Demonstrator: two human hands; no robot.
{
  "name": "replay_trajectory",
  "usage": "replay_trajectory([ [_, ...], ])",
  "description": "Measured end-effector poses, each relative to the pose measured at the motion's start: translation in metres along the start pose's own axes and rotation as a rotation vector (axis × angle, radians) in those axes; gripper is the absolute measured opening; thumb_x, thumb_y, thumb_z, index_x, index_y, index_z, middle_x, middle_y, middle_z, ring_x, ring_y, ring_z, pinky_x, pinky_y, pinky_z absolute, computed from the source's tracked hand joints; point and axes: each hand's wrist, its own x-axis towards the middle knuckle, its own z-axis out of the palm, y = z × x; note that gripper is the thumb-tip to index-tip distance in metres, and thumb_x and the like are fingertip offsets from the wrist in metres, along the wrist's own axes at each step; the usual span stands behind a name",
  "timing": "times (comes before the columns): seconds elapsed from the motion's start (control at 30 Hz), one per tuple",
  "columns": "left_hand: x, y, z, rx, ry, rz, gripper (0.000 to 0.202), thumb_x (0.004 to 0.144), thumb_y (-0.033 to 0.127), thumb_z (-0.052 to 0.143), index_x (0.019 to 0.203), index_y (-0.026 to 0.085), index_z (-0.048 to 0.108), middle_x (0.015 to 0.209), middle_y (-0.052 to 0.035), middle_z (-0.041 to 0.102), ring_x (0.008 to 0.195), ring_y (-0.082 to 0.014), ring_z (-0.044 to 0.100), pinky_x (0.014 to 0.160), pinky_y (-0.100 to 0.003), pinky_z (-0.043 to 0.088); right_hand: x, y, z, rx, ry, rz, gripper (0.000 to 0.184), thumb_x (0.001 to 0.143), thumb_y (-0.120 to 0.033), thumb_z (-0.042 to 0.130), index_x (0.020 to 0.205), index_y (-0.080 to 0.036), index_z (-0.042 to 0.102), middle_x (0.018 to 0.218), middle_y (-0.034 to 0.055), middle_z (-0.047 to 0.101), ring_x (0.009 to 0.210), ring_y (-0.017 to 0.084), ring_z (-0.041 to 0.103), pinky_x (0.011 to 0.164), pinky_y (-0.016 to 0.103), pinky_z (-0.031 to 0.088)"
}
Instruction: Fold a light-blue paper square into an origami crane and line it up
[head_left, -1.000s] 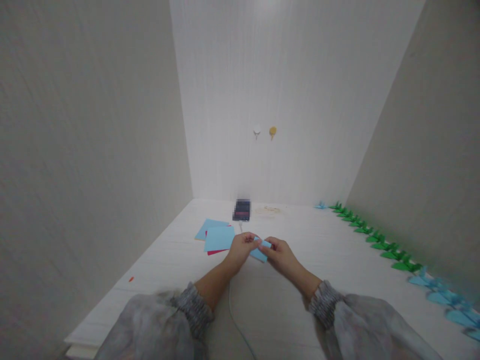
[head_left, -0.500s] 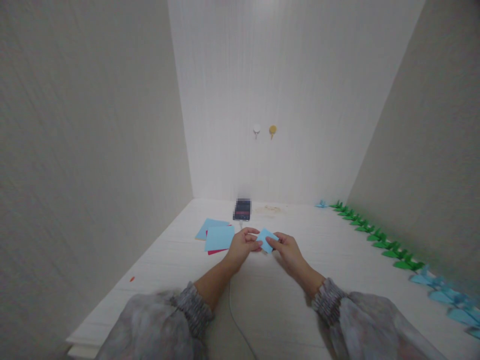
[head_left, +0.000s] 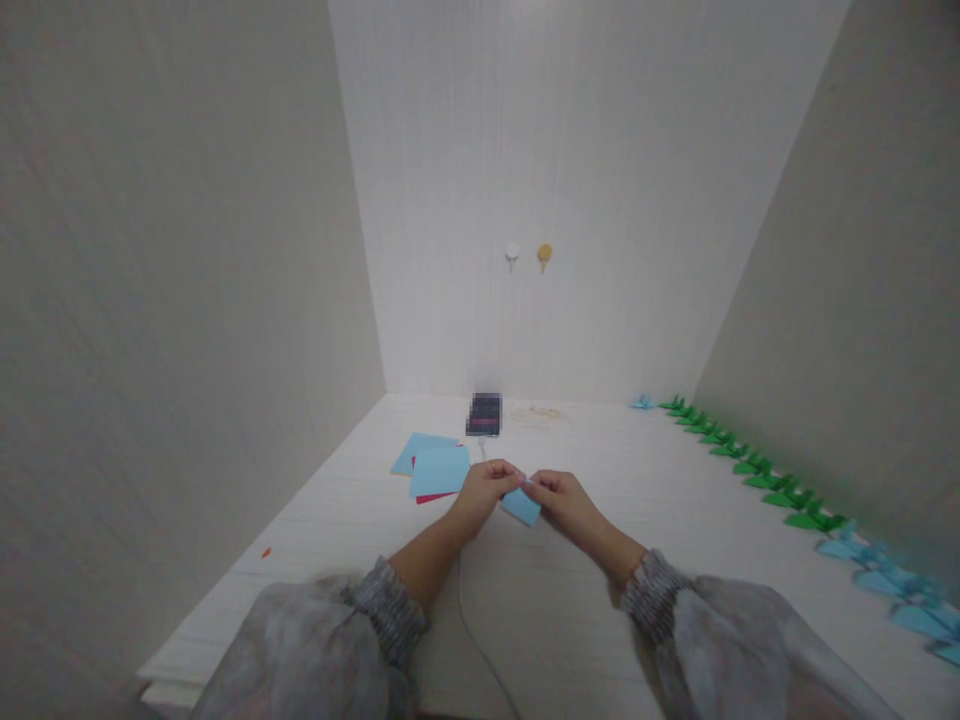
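Note:
A small light-blue folded paper (head_left: 523, 506) hangs between both hands just above the white table (head_left: 675, 500). My left hand (head_left: 482, 492) pinches its upper left edge with closed fingers. My right hand (head_left: 564, 500) pinches the same top edge from the right, fingertips almost touching the left ones. The paper's lower corner points down toward the table. Grey sleeves cover both forearms.
A stack of flat light-blue sheets (head_left: 435, 466) over a red sheet lies left of my hands. A dark phone (head_left: 484, 414) stands behind, its cable (head_left: 472, 630) running toward me. Green (head_left: 757, 480) and blue folded figures (head_left: 885, 585) line the right wall. Two hooks (head_left: 528, 255) on the back wall.
The paper was held up open-faced half a second ago; now both hands have come together at its top edge and it hangs lower, folded narrower.

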Motion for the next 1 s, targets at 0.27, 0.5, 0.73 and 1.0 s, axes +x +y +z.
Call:
replay_trajectory([
  [0.27, -0.001, 0.005, 0.000, -0.080, 0.063, -0.061, 0.022, 0.056, 0.032, 0.060, 0.054, 0.010, 0.055, 0.045, 0.0027, 0.050, 0.041, -0.0064, 0.043, 0.046, -0.020, 0.033, 0.001, -0.006, -0.001, 0.216, 0.027, 0.030, 0.020, 0.065, -0.030, 0.052, 0.056, -0.014, 0.057, 0.047, -0.0014, 0.052, 0.045, 0.010, 0.046, 0.047, 0.021, 0.036],
  [0.5, 0.000, 0.002, -0.002, -0.047, 0.068, -0.060, 0.023, 0.053, 0.029, 0.064, 0.062, 0.010, 0.056, 0.054, -0.0013, 0.057, 0.048, -0.0093, 0.051, 0.050, -0.023, 0.041, 0.001, -0.007, -0.005, 0.204, 0.176, -0.006, 0.021, 0.066, -0.030, 0.052, 0.052, -0.014, 0.054, 0.044, -0.0024, 0.049, 0.043, 0.009, 0.044, 0.045, 0.020, 0.035],
  [0.73, -0.003, -0.004, -0.001, -0.023, -0.066, -0.131, 0.026, 0.047, 0.025, 0.068, 0.061, 0.011, 0.050, 0.053, -0.0026, 0.059, 0.050, -0.0123, 0.056, 0.051, -0.024, 0.044, 0.001, -0.005, -0.004, 0.077, 0.154, -0.015, 0.024, 0.066, -0.037, 0.051, 0.057, -0.015, 0.052, 0.048, -0.0031, 0.049, 0.042, 0.009, 0.042, 0.041, 0.019, 0.033],
  [1.0, -0.001, 0.001, -0.004, -0.088, 0.069, -0.116, 0.022, 0.049, 0.024, 0.067, 0.056, 0.012, 0.050, 0.053, -0.0007, 0.060, 0.050, -0.0105, 0.056, 0.055, -0.024, 0.045, 0.000, -0.013, -0.005, 0.135, 0.169, 0.012, 0.023, 0.062, -0.036, 0.056, 0.056, -0.014, 0.054, 0.044, -0.0018, 0.054, 0.041, 0.010, 0.048, 0.044, 0.020, 0.036],
])
